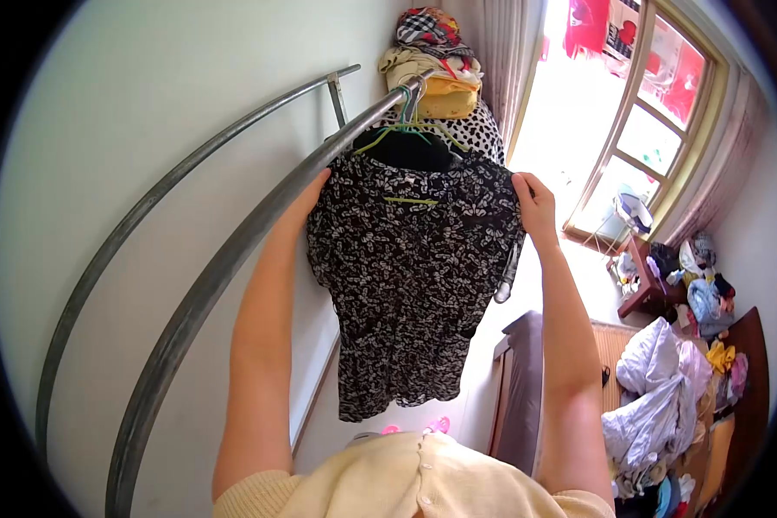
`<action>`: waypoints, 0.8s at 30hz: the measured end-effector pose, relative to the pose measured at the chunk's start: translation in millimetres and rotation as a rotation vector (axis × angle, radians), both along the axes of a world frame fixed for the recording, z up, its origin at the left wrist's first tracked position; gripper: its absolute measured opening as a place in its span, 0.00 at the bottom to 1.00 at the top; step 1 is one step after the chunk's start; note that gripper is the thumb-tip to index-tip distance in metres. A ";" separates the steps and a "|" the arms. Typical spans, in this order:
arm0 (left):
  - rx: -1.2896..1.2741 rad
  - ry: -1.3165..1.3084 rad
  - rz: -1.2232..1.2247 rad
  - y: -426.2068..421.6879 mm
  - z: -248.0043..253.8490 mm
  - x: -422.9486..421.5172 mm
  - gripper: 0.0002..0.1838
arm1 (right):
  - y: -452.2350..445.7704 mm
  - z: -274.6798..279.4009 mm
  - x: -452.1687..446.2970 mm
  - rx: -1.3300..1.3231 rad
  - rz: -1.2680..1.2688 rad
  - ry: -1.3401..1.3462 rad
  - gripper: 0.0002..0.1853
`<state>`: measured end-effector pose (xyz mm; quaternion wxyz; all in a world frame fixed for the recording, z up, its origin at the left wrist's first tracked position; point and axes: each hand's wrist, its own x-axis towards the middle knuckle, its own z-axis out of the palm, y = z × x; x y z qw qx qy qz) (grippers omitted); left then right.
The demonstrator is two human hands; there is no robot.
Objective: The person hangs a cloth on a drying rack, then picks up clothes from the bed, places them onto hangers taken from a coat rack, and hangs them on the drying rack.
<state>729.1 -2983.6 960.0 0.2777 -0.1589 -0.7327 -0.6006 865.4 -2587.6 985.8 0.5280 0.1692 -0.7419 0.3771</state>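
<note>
Between your left hand (317, 186) and right hand (534, 205), the top (406, 281) hangs on its hanger (374, 142). It looks light, soft and limp, best taken by the shoulder edges. Your right hand pinches one sleeve edge; your left touches the other, its grip too hidden to tell.

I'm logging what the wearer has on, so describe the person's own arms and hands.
The left hand and right hand are bare, without gloves; the left is partly hidden. The forearms are bare too, with no watch or bracelet showing. Short, pale yellow ribbed knit sleeves match the buttoned top.
</note>
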 end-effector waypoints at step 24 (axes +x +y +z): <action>0.217 0.443 0.342 65.5 -41.1 62.8 0.09 | 55.2 -4.8 70.8 -0.073 -0.043 -0.167 0.16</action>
